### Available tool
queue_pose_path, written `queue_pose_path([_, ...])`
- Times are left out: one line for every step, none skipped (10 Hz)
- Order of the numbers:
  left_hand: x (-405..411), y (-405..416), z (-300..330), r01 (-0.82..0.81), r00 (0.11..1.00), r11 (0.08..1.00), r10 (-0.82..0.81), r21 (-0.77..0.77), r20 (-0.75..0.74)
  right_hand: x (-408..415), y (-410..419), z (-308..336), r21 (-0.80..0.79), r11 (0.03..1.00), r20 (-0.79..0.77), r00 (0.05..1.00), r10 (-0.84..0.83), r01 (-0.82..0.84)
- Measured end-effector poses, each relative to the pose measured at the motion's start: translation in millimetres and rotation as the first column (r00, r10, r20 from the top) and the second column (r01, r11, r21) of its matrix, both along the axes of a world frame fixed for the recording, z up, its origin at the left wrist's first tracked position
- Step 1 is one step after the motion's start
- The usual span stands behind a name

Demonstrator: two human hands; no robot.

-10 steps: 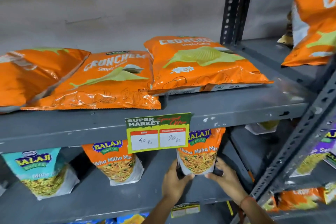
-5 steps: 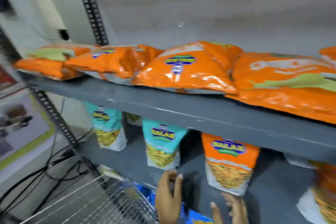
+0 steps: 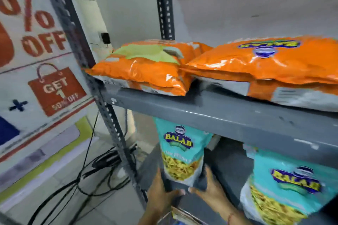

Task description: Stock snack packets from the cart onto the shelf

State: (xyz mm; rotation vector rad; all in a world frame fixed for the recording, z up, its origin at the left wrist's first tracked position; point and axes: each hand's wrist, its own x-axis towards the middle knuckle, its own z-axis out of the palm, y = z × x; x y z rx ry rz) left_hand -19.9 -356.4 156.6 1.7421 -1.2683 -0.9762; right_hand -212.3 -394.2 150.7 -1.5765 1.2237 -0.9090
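Observation:
A teal Balaji snack packet (image 3: 180, 150) stands upright at the left end of the lower grey shelf (image 3: 150, 168). My left hand (image 3: 161, 192) grips its bottom left corner and my right hand (image 3: 212, 190) grips its bottom right corner. A second teal packet (image 3: 287, 186) stands to its right on the same shelf. The cart is out of view.
Orange chip bags (image 3: 146, 67) (image 3: 265, 65) lie flat on the upper shelf (image 3: 210, 115). A perforated steel upright (image 3: 113, 126) borders the shelf on the left. Black cables (image 3: 91, 170) trail over the floor beside a sale poster (image 3: 42, 71).
The view has swung left to the shelf's end. My hands, empty and spread half a second ago, now both hold the teal packet's base on the lower shelf.

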Motion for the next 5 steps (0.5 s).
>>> queue_pose_path([6.2, -14.0, -5.2, -0.042, 0.999, 0.997, 0.042, -0.06, 0.005, 8.7, -14.5, -3.7, 0.058, 0.998, 0.002, 0.999, -0.038, 0.038])
queue_pose_path([4.6, -21.1, -8.5, -0.024, 0.997, 0.999, 0.026, -0.036, 0.077, 10.9, -16.6, -5.4, 0.032, 0.999, -0.021, 0.999, -0.034, 0.035])
queue_pose_path([5.1, -19.6, -12.3, -0.007, 0.992, 1.0, 0.008, -0.003, 0.124, 7.6, -13.7, -0.8, 0.07, 0.997, -0.17, 0.985, 0.028, -0.017])
queue_pose_path([5.2, -17.9, -6.0, 0.043, 0.989, 0.998, -0.05, 0.049, 0.138, 6.8, -12.4, 5.3, 0.107, 0.994, -0.177, 0.984, 0.036, -0.017])
queue_pose_path([10.8, -13.2, 10.1, 0.127, 0.977, 0.978, -0.152, 0.166, 0.149, 3.0, -3.0, 17.1, 0.147, 0.988, -0.101, 0.993, 0.055, -0.039])
